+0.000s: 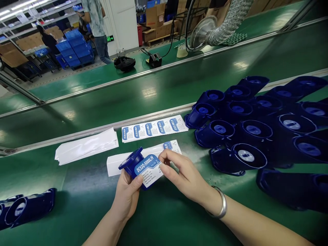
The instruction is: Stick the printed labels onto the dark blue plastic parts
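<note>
My left hand point(128, 193) grips a dark blue plastic pump housing point(135, 160), its round flange tilted up to the left. Over the housing's side lies a blue and white label point(148, 171) printed DC52Q-5000L/H. The thumb of my left hand presses at the label's lower left. My right hand point(179, 171) pinches the label's right edge between thumb and index finger. Behind the housing is a mostly bare label strip point(115, 165) with a printed label at its right end. Farther back sits a full label sheet point(155, 128).
Several blue pump housings point(220, 130) crowd the green table's right side. More housings point(30, 206) lie at the lower left. A stack of blank white strips point(87, 145) rests by the metal rail. Beyond are a silver duct point(230, 24) and a standing person point(94, 27).
</note>
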`<state>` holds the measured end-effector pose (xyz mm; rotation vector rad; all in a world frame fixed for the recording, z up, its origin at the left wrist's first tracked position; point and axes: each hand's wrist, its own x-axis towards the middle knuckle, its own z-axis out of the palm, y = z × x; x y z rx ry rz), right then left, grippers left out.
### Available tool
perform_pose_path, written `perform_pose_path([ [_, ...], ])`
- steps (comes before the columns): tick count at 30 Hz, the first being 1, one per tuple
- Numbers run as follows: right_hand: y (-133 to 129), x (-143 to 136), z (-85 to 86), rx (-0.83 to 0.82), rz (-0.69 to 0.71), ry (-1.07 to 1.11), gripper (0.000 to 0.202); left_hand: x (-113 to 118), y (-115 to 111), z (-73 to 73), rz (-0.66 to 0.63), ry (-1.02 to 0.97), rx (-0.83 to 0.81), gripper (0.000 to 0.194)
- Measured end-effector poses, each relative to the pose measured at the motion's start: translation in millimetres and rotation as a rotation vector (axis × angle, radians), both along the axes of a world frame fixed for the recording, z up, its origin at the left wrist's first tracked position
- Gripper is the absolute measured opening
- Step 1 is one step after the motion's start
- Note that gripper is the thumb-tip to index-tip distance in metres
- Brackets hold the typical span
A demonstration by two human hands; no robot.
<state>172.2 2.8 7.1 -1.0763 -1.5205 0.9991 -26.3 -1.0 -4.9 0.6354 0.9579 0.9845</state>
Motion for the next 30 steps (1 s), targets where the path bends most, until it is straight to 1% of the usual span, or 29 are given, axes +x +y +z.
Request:
perform_pose_path([
  [3,-2.0,-1.2,0.1,0.056,-0.015,-0.035,0.037,-0.5,-1.0,-2.8,0.002,-0.006,0.011,0.064],
  [8,-2.7,-3.3,0.6,0.099,-0.042,-0.053,0.034,0.3,-1.1,-4.4,-0.048,-0.023,0.04,0.064],
  [13,-3.2,-5.6,3.7,0.29,-0.022,-0.104,0.033,-0.6,0.2,-2.7,-0.082,-0.039,0.005,0.071],
  [16,-2.7,-6.9,2.9,0.338,-0.021,-0.129,0.033,-2.1,-0.5,-2.6,-0.093,-0.056,-0.018,0.076],
  [21,-1.0,-10.5,-1.0,0.313,-0.015,-0.136,0.034,-3.2,-5.0,-2.3,-0.091,-0.085,-0.008,0.079],
  [26,-4.6,-16.8,-2.4,0.282,0.002,-0.064,0.036,-2.6,-8.7,1.4,-0.078,-0.078,0.004,0.084],
  [28,-6.5,-19.5,-5.2,0.239,0.017,-0.013,0.035,-3.1,-9.0,1.9,-0.083,-0.074,0.018,0.085],
  [30,-7.5,-22.2,-10.3,0.151,0.012,0.063,0.031,-4.5,-8.8,1.3,-0.092,-0.068,0.027,0.087],
])
